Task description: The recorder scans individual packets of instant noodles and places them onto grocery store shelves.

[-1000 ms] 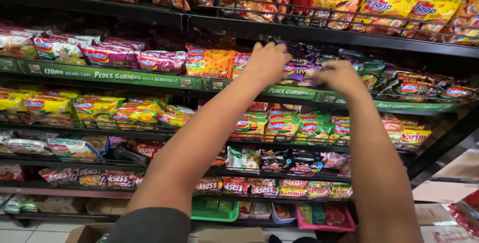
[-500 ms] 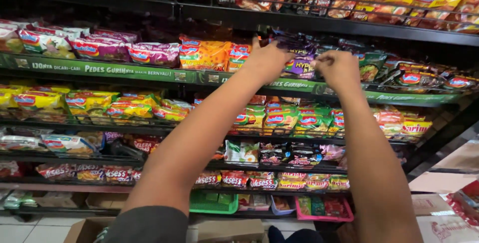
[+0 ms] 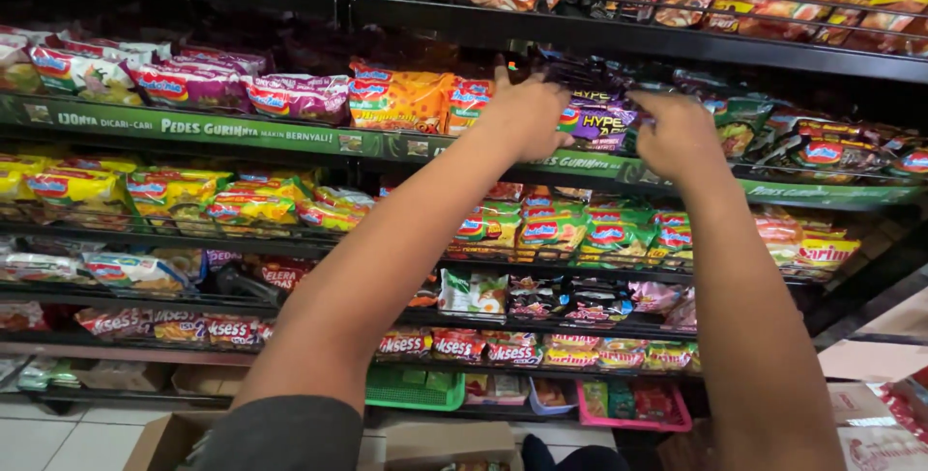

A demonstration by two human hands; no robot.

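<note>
Two bare hands reaching up to 2nd shelf from top. Nearest: brown cardboard box (image 3: 169, 440) on floor, below arms. Left hand (image 3: 527, 115) pressing fingers closed on dark purple foil snack packets (image 3: 592, 115), back of hand to camera. Right hand (image 3: 680, 135) resting on same stack, fingers curled; whether it's clamping, can't tell. Packets sitting at front of shelf behind green price strip (image 3: 290, 138), orange packs (image 3: 401, 99) just left. Judging: squaring stack w/ both hands, keeping packets flat, not crushing.
</note>
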